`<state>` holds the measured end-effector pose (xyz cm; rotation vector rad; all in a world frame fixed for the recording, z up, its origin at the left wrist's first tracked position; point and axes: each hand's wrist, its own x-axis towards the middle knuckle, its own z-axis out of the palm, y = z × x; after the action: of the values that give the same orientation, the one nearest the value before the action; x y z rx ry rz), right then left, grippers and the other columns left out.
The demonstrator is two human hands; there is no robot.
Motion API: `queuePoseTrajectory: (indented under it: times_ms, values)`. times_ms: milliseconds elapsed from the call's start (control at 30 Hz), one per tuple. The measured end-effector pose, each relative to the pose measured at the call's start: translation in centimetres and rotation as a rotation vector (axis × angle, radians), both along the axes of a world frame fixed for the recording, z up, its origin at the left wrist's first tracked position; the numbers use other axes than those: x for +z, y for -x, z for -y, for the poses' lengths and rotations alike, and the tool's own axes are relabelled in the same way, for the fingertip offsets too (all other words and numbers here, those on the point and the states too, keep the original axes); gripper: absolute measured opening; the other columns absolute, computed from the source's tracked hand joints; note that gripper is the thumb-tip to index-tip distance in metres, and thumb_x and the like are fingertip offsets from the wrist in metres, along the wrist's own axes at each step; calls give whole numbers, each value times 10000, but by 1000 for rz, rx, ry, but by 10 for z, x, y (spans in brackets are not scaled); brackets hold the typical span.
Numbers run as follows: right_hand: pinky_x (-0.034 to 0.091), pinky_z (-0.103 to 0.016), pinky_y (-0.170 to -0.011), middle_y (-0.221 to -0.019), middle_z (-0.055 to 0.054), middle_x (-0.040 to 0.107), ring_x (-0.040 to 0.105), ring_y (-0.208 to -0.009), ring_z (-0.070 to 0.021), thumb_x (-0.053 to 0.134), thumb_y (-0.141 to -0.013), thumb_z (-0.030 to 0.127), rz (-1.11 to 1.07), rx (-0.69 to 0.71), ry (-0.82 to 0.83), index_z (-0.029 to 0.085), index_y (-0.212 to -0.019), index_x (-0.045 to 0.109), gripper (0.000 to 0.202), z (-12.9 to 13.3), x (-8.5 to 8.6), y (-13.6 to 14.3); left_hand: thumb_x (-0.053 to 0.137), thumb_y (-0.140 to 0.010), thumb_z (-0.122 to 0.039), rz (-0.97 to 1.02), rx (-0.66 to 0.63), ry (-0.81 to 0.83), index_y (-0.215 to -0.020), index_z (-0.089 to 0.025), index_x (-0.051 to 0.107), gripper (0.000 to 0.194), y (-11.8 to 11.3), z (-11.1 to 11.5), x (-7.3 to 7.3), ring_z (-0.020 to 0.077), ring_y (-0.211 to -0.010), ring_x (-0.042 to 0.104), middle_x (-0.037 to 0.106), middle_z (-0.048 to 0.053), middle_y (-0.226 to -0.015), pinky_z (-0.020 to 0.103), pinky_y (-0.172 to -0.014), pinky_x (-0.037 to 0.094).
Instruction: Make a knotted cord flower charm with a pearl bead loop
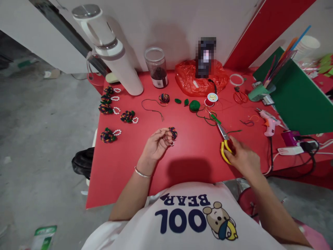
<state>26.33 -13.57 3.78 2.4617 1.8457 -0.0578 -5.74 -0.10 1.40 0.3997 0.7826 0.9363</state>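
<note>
My left hand (pixel 158 143) pinches a small multicoloured yarn piece (pixel 173 132) above the middle of the red table (pixel 125 173); a few pearl beads show under it. My right hand (pixel 241 155) is on the yellow handles of the scissors (pixel 223 133), whose blades point up and left toward a green crochet hook (pixel 215 119). Behind lie a green yarn ball (pixel 194 105), two green leaves (pixel 178 101), a multicoloured yarn ball (pixel 164 98) and a red thread spool (pixel 211 98). Several yarn pieces with pearl loops (pixel 108 135) sit at the left.
A white bottle (pixel 122 69), a clear jar (pixel 156 67) and a red plastic bag (pixel 187 78) with a blurred phone (pixel 205 57) stand at the back. At right are small red scissors (pixel 240 97), a pink glue gun (pixel 270 123), a pen holder (pixel 257 93) and a power strip (pixel 291 150) with cables.
</note>
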Motion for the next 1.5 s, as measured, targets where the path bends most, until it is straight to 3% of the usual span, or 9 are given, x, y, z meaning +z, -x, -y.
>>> queuePoseTrajectory:
  times_ms: [100,233,333,533,633,833,1067,1267,1500]
  values:
    - [400,-316,-618,-1106,-176,711,662,-880,-283,531,-954,417,84,10,12,175,-1337,628,463,0,11,-4,614,-872,-199,3,-8,19,-840,-114,686,117,-5,0,1,117,-548,639,689,59,-693,240,-575,572]
    - [436,-333,-732,-1106,-142,725,647,-982,-268,477,-1008,366,-129,86,-191,207,-1088,759,334,-25,22,38,600,-865,-202,2,-21,34,-830,-102,696,143,-8,2,-1,120,-526,632,702,72,-695,243,-557,560]
    - [456,-315,-849,-1010,-79,740,647,-973,-217,571,-989,392,-548,387,-164,242,-1040,783,265,-51,7,88,609,-854,-205,10,-9,26,-824,-101,698,140,-8,5,1,126,-520,636,699,68,-678,245,-546,560]
    - [462,-310,-820,-982,-68,698,618,-939,-196,627,-971,385,-760,465,-221,253,-1019,789,214,-80,-33,146,616,-858,-200,36,-3,54,-822,-100,701,137,-6,9,4,118,-502,632,700,63,-670,224,-517,558]
    - [465,-309,-866,-1000,-68,721,633,-952,-189,566,-1001,312,-834,499,-237,224,-952,761,219,-82,-33,148,630,-867,-226,43,-19,48,-840,-105,703,144,-5,9,4,118,-536,649,711,68,-696,219,-532,576]
    - [462,-317,-865,-959,-68,748,643,-907,-191,495,-1022,322,-875,476,-198,219,-962,717,251,-88,-22,143,742,-817,-431,-197,27,-182,-1078,-133,716,397,2,11,8,245,-840,745,738,152,-1157,252,-455,575]
    - [431,-320,-805,-932,-64,721,621,-900,-212,517,-1003,300,-654,306,-284,207,-923,719,237,-131,-23,117,734,-839,-375,-666,258,-374,-938,-173,759,226,30,0,-9,98,-533,565,688,34,-747,199,-490,461]
    - [445,-350,-825,-1050,-110,669,587,-1005,-257,579,-978,340,-522,325,-388,202,-1075,739,233,-142,-21,113,719,-797,-208,-1135,22,-846,-950,-223,789,169,42,-15,-18,204,-909,624,668,70,-1001,321,-847,514]
    - [454,-313,-862,-956,-59,706,621,-958,-203,572,-984,375,-673,593,-339,256,-1005,750,215,-111,-17,155,649,-873,-244,-1261,-129,-997,-1052,-237,773,219,32,-18,-22,221,-939,640,660,97,-1122,311,-816,503]
